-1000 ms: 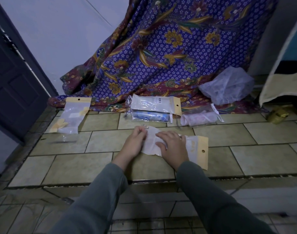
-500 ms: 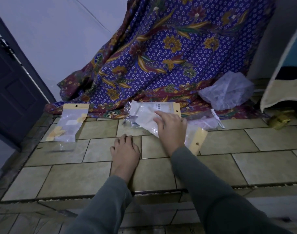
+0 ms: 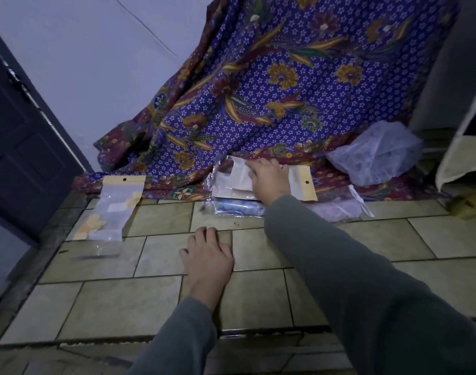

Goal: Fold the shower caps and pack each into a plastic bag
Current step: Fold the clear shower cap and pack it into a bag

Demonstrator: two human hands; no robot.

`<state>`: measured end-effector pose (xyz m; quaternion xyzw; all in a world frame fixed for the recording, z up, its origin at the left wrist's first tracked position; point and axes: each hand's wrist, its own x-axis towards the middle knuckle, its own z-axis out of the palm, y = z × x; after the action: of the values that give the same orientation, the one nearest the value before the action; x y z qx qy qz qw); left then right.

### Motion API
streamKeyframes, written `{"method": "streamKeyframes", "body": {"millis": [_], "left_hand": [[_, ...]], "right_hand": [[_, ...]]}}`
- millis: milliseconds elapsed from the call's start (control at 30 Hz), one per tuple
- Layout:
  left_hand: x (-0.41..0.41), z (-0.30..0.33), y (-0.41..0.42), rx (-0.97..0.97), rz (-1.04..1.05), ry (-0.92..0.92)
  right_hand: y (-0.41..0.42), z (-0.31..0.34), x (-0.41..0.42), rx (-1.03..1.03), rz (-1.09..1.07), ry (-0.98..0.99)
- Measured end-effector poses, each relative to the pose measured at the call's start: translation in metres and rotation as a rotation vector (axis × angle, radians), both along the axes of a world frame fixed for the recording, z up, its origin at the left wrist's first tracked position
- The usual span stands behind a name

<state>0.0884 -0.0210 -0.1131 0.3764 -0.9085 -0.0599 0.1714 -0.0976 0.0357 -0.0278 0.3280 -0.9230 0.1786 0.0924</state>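
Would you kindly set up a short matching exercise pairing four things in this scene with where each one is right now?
Things:
1. left hand
2. right hand
3. bag with yellow shapes
4. crumpled clear plastic

Places:
A. far right, on the patterned cloth
B. flat on the floor tiles
C. far left, by the door
D. on the stack of packed bags

Pairs: 1-B, 2-D, 3-C, 4-A
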Motion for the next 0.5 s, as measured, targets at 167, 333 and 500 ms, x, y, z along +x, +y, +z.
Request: {"method": "streamKeyframes", "body": {"millis": [167,333,500], "left_hand": [[0.001,0.0,-0.001,0.014,0.007,-0.024],[-0.002,0.003,0.002,0.018,0.003,-0.043],[-0.033,0.015,0.049,0.046,-0.185,0.047]], "right_hand": [[0.013,-0.008,0.004,-0.073,0.044,0.032],[0.05,-0.013,0.011,-0.263,0.029,0.046],[0.109,-0.024,0.002,-0.35,-0.162,0.051]]}}
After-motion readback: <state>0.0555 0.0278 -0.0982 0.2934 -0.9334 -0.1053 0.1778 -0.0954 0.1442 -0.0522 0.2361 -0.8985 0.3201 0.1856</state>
